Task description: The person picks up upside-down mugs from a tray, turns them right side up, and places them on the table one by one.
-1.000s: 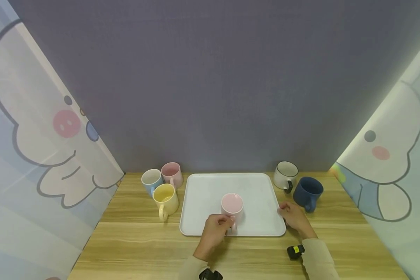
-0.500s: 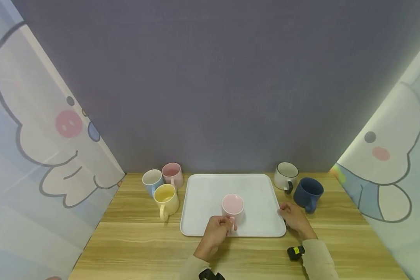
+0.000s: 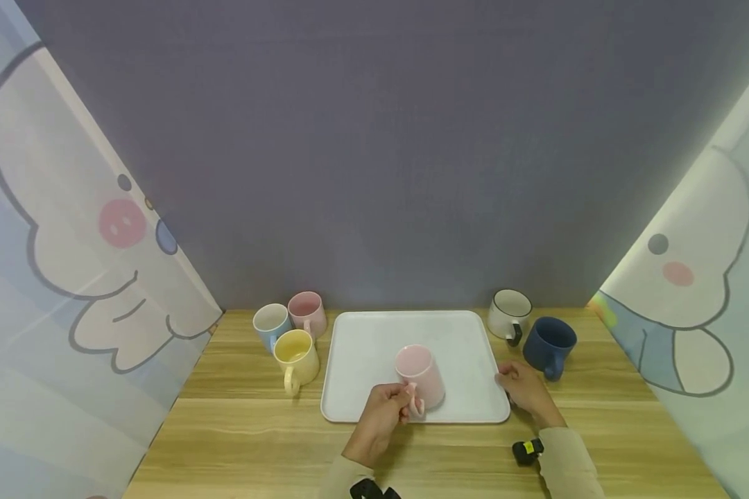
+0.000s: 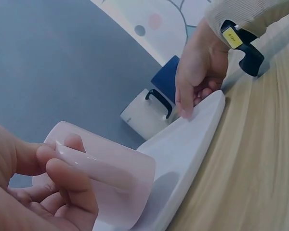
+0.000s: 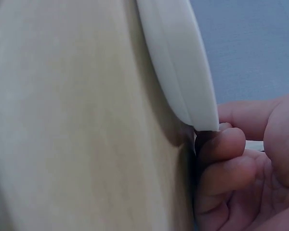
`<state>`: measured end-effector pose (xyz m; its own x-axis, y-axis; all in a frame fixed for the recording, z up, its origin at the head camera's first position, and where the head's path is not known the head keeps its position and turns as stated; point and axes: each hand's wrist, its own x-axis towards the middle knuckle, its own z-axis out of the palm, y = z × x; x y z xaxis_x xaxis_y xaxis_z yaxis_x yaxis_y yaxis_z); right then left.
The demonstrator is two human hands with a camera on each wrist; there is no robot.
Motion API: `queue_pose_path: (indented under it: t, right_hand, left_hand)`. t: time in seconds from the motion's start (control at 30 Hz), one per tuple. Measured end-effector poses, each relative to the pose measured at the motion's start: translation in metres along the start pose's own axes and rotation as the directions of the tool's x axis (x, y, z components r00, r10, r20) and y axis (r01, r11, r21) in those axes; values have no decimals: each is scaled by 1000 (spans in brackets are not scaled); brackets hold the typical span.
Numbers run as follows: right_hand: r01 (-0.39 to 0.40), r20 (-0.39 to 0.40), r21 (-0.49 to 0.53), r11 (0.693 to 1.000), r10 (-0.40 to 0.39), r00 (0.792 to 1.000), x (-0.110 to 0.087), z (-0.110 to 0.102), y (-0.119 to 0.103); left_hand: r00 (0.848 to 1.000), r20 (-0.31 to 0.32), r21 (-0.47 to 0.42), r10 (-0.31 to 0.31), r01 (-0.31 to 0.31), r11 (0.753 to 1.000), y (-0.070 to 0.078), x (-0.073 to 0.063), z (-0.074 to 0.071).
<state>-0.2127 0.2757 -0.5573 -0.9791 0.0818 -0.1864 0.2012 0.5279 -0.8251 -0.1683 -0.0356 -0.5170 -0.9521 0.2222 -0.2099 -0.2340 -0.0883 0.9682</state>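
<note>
In the head view my left hand [image 3: 377, 416] pinches the handle of a pale pink mug [image 3: 431, 387] over the front part of a white tray [image 3: 365, 339]. The mug tilts, its rim to the upper left and its base to the lower right. Seen from the left wrist, thumb and fingers curl round the handle [image 4: 98, 168], and the mug's base end is close over the tray. My right hand [image 3: 527, 388] grips the tray's right edge near the front corner. The right wrist view shows curled fingers [image 5: 226, 178] under the tray's rim [image 5: 190, 72].
Left of the tray stand a yellow mug [image 3: 297, 360], a light blue mug [image 3: 270, 324] and a darker pink mug [image 3: 308, 313]. To its right are a white mug with a black handle [image 3: 508, 315] and a navy mug [image 3: 549, 344]. A grey wall [image 3: 374, 173] rises behind the wooden table [image 3: 243, 443].
The pale pink mug, upright before, has tipped so that its side shows and its base points to the lower right. My right hand stays at the tray's edge.
</note>
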Motion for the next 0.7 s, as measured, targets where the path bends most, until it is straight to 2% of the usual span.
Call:
queue_pose_path:
  t: [0.23,0.5,0.7]
  right_hand:
    - [1,0,-6,1000,-1,1000,-2,1,-2]
    - [3,-3,6,1000,-3,1000,-3,0,-3]
    - [-7,9,-6,1000,7,1000,-2,0,-1]
  left_hand:
    - [999,-5,-34,33,-33,999,12,2,-6]
    - [994,-55,52,99,-96,994,33,8,-15]
    - [983,-83,116,164,-154,981,49,14,-21]
